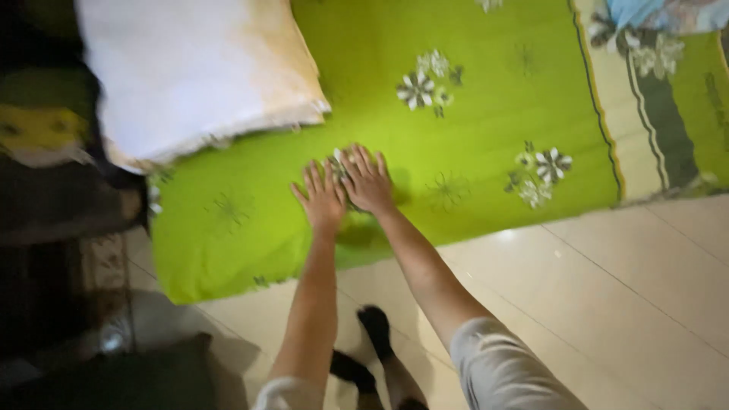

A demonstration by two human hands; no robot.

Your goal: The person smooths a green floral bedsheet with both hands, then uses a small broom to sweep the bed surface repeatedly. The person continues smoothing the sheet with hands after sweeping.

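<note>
Flat, left hand (323, 201), right hand (368, 182), smooth green sheet (471, 137)

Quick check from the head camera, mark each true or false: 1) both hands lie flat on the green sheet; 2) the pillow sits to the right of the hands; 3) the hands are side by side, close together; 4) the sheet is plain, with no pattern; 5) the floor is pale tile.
1) Both hands lie flat on the green sheet. True: the left hand and right hand press palm-down on the sheet.
2) False: the pillow lies up and to the left of them.
3) True: they sit next to each other, nearly touching.
4) False: it bears white flowers.
5) True: the floor is pale tile.
</note>
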